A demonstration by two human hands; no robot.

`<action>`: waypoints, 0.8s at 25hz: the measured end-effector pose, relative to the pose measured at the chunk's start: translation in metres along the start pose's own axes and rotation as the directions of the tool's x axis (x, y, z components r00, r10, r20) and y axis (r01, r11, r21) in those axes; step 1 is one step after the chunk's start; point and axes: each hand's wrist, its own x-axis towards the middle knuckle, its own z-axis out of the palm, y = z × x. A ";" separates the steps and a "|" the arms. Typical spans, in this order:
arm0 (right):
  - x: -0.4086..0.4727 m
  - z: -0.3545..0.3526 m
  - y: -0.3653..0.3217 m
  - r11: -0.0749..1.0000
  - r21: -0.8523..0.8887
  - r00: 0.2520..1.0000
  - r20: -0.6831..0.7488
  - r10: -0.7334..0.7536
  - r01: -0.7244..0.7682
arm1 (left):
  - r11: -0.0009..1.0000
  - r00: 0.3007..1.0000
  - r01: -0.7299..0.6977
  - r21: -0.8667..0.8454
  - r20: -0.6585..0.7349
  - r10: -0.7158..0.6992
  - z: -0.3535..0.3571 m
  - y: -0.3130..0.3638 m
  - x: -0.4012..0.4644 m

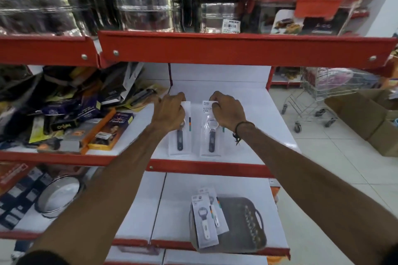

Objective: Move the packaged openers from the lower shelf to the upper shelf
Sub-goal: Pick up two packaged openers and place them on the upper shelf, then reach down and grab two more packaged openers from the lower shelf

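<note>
Far left, a heap of mixed packets (71,112) crowds the upper shelf (254,135), well apart from your work.

Your left hand (170,112) lies palm-down on the top half of the left opener (180,135). Fingers curl over the card's upper end; the dark handle shows below your wrist. Whether you grip the card or only press it, I cannot tell.

Just beside it, the right opener (211,133) lies flat, parallel to the first, handle toward you. Your right hand (229,112) sits on its upper right corner, fingers bent onto the card's top edge. Grip or press, I cannot tell here either. A dark band (242,125) circles that wrist.

Both cards rest on the white shelf surface near the front lip.

Below, on the lower shelf (178,211), two more openers (206,217) overlap, leaning on the left edge of a grey tray (243,224).

Far right, a trolley (321,94) and a cardboard box (370,116) stand on the tiled floor.
</note>
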 end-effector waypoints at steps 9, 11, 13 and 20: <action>0.004 0.061 0.019 0.995 -0.032 0.987 0.128 0.100 -0.097 | 0.998 0.988 0.019 -0.066 0.153 -0.009 0.048 -0.016 -0.016; 0.004 0.064 0.021 0.993 -0.077 0.989 0.117 0.093 -0.084 | 0.997 0.984 0.013 -0.073 0.176 0.000 0.048 -0.014 -0.017; 0.001 0.066 0.026 0.986 -0.154 0.988 0.132 0.078 -0.058 | 1.000 0.964 -0.001 -0.012 0.265 0.004 0.047 -0.011 -0.021; -0.054 0.049 0.024 0.961 -0.256 0.962 -0.217 -0.166 0.108 | 0.991 0.999 -0.046 0.125 0.022 0.044 0.029 0.002 -0.074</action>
